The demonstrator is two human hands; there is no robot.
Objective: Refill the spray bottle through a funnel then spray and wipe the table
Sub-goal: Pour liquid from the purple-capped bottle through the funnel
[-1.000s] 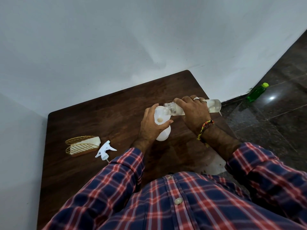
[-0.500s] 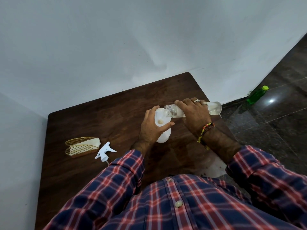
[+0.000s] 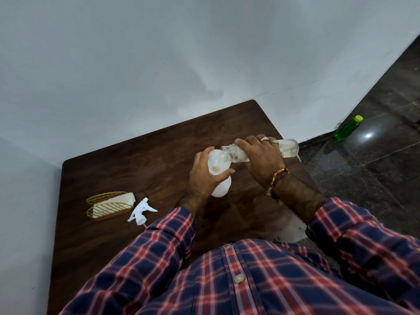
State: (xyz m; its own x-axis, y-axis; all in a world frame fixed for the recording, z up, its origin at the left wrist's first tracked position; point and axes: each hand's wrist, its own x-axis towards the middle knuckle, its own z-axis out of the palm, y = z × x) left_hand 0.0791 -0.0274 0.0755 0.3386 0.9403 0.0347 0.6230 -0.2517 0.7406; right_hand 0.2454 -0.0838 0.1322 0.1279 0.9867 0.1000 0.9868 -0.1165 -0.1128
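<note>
A white spray bottle [image 3: 221, 187] stands upright on the dark wooden table [image 3: 136, 169] with a white funnel [image 3: 216, 161] in its neck. My left hand [image 3: 204, 176] is wrapped around the bottle and funnel. My right hand [image 3: 259, 155] grips a clear water bottle [image 3: 287, 147], tipped almost level, its open mouth over the funnel. The white spray head [image 3: 141, 211] lies loose on the table to the left. A cream cloth [image 3: 113, 202] sits in a gold wire holder [image 3: 106, 206] beside it.
White walls close off the table's far and left sides. At the right is a dark tiled floor, where a green bottle [image 3: 346, 129] with a yellow-green cap stands against the wall. A white object shows partly beyond the table's right edge.
Both hands and both bottles hold nearly the same pose. The whole scene has shifted slightly in the view as my head moved.
</note>
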